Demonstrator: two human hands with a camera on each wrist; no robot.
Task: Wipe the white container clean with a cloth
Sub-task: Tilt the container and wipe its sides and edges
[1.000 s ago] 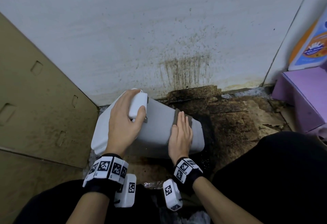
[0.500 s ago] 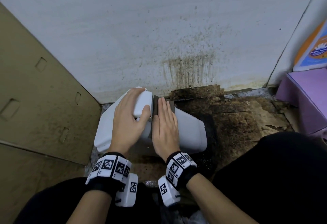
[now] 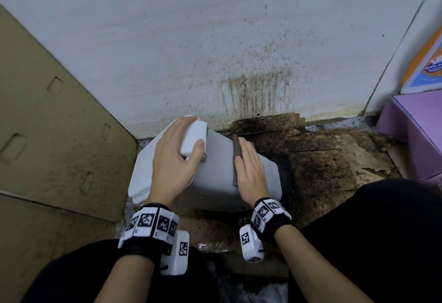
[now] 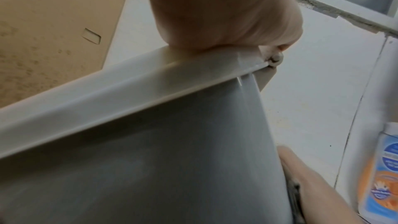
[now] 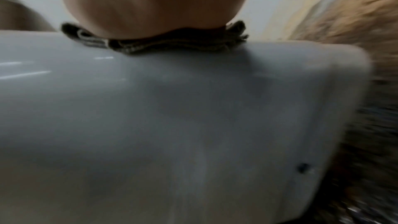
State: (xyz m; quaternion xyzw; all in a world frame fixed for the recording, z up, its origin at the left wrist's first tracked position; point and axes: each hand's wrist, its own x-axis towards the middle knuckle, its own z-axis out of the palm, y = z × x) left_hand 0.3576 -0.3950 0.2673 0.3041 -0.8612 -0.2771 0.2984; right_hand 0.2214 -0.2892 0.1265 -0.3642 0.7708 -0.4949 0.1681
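Note:
A white container (image 3: pixel 217 171) lies on its side on the floor, its rim end to the left and its base to the right. My left hand (image 3: pixel 175 159) grips the white handle block (image 3: pixel 193 138) at its rim, thumb curled round it. My right hand (image 3: pixel 250 171) lies flat on the container's upper side and presses a dark folded cloth (image 3: pixel 235 159) under its straight fingers. The right wrist view shows the cloth (image 5: pixel 172 43) squashed between palm and container wall (image 5: pixel 172 117). The left wrist view shows the rim (image 4: pixel 129 88) under my left hand (image 4: pixel 226 14).
A stained white wall (image 3: pixel 239 51) stands just behind. A brown cardboard panel (image 3: pixel 47 123) leans on the left. Dirty, torn cardboard (image 3: pixel 323 159) covers the floor to the right. A purple box (image 3: pixel 416 130) and an orange-blue package (image 3: pixel 428 63) sit at far right.
My right hand slid the cloth left up to the handle, then back right toward the middle of the container's side. My left hand kept its grip.

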